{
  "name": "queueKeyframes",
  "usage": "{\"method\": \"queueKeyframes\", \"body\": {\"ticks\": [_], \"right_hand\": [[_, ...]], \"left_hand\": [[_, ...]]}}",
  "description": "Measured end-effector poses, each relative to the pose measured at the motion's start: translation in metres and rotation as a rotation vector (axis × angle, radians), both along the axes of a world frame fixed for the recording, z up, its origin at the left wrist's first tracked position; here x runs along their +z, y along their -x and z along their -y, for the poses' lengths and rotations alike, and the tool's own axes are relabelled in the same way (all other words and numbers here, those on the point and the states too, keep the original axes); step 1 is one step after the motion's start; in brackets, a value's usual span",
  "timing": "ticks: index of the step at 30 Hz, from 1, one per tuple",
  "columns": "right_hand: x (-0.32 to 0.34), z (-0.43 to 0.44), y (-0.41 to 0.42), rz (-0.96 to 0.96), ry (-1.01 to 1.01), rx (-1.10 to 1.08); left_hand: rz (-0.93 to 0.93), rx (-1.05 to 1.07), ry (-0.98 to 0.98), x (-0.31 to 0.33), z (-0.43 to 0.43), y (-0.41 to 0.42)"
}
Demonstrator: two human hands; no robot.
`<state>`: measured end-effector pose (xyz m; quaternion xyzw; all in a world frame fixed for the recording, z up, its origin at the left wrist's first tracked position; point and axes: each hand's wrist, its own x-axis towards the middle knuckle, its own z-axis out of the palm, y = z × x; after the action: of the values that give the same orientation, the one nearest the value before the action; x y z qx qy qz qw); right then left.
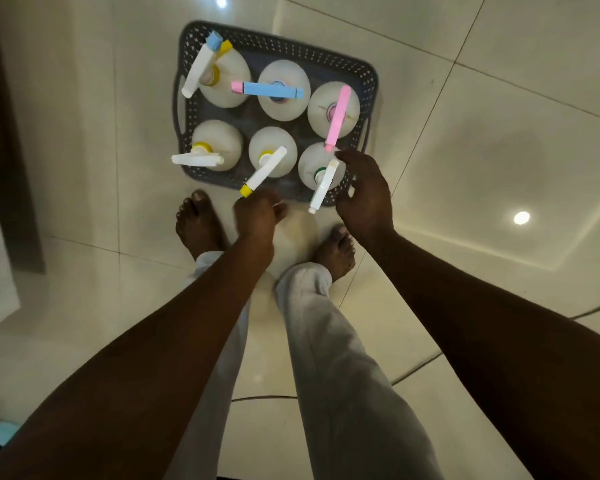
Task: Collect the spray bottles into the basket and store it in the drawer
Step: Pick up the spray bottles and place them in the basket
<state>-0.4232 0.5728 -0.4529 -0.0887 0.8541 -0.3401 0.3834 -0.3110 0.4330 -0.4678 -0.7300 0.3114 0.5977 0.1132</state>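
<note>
Forearms reach down over pale trouser legs and bare feet on the tiled floor (pixel 499 98). Grey perforated basket (pixel 278 43) sits on the floor just ahead of the toes, with six spray bottles (pixel 219 136) upright inside in two rows of three. Right hand (pixel 364 199): fingers loosely spread beside the near-right bottle, gripping nothing. Left hand (pixel 257 216): fingers curled at the near rim; view blurred, so I cannot tell whether they hold it.

bare arms and feet, pale grey trousers (pixel 329 341).

Glossy cream tiled floor (pixel 499 140)
</note>
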Motion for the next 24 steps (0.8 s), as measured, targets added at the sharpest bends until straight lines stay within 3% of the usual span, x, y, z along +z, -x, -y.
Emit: {"method": "queueKeyframes", "body": {"ticks": [3, 6, 9, 13, 16, 24], "right_hand": [[0.006, -0.007, 0.009, 0.059, -0.091, -0.219], [0.003, -0.007, 0.026, 0.126, -0.156, -0.409], [-0.006, 0.001, 0.047, 0.255, -0.18, -0.542], [-0.022, 0.012, 0.066, 0.374, -0.197, -0.596], [-0.029, 0.02, 0.068, 0.477, -0.131, -0.695], [-0.029, 0.032, 0.057, 0.401, -0.093, -0.692]], "left_hand": [[0.156, -0.076, 0.203, 0.016, 0.037, -0.04], [0.329, -0.292, 0.43, 0.02, 0.091, -0.058], [0.214, -0.229, 0.45, 0.014, 0.15, -0.051], [0.079, -0.428, 0.375, -0.006, 0.203, -0.016], [0.0, -0.447, 0.295, -0.02, 0.219, 0.008], [-0.055, -0.54, 0.382, -0.035, 0.209, 0.023]]}}
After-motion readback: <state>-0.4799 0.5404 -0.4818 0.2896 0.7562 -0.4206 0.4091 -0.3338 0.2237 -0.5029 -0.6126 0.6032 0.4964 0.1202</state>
